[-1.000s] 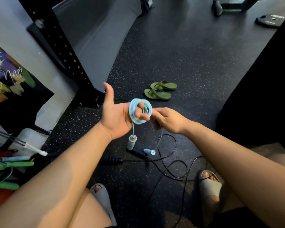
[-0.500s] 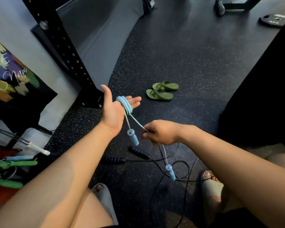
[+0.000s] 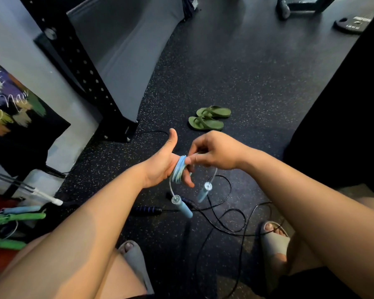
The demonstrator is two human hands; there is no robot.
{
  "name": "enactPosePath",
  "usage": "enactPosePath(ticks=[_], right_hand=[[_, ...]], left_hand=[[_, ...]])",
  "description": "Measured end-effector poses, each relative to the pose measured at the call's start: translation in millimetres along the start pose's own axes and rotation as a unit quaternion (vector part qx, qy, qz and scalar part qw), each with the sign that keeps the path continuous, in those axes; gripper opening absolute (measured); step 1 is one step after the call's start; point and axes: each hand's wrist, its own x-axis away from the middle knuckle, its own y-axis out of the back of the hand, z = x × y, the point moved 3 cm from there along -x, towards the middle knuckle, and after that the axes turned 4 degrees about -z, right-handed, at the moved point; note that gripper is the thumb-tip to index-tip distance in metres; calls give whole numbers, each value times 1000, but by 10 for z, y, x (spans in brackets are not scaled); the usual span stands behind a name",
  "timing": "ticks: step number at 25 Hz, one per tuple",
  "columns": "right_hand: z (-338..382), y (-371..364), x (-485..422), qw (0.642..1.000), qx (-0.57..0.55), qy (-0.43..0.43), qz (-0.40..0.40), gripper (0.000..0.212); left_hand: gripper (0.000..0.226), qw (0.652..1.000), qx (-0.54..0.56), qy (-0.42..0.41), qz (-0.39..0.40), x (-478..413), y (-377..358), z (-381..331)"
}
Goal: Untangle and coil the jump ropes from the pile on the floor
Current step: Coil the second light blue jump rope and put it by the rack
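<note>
A light blue jump rope (image 3: 178, 172) is wound in a tight coil around the straight fingers of my left hand (image 3: 160, 164), whose thumb points up. My right hand (image 3: 212, 152) pinches the rope's free end right beside the coil, above the left fingertips. Both light blue handles hang below the hands, one (image 3: 182, 205) under the coil and the other (image 3: 204, 191) on a short strand from my right hand. A black jump rope (image 3: 227, 214) lies in loose loops on the floor underneath, its dark handles (image 3: 147, 210) side by side.
Green flip-flops (image 3: 207, 120) lie on the speckled floor ahead. A black perforated rack post (image 3: 84, 72) stands at the left. Green and blue ropes (image 3: 17, 216) sit in a pile at far left. My feet in grey slides (image 3: 274, 240) flank the black rope. A weight plate (image 3: 352, 23) lies far right.
My right hand pulled the rope down and out, then rose back to the coil on my left fingers. The second blue handle has lifted off the floor and now hangs.
</note>
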Motion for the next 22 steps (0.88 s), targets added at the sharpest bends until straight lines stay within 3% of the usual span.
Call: enactPosePath(ticks=[4,7,11,14,18,22], right_hand=[[-221,-11,-26,997,-71,-10,-42,30],[-347,-88,-48,991,-101,-29,-81,49],[-505,-189,-91,978,-155,-89,-109,56],[-566,-344,-110,981,-143,-118,-55,42],[-505,-589,-56,985,-66,-133,86,31],[-213,-625,-32,990,-5,-83,115,23]], left_hand=[[122,996,90,-19,21,46,-16,-108],[123,983,172,-55,28,82,18,-178],[124,927,350,-134,-14,189,148,-303],[123,883,422,-193,-68,217,259,-335],[120,850,441,-244,-154,213,338,-328],[113,872,356,-230,-246,128,327,-274]])
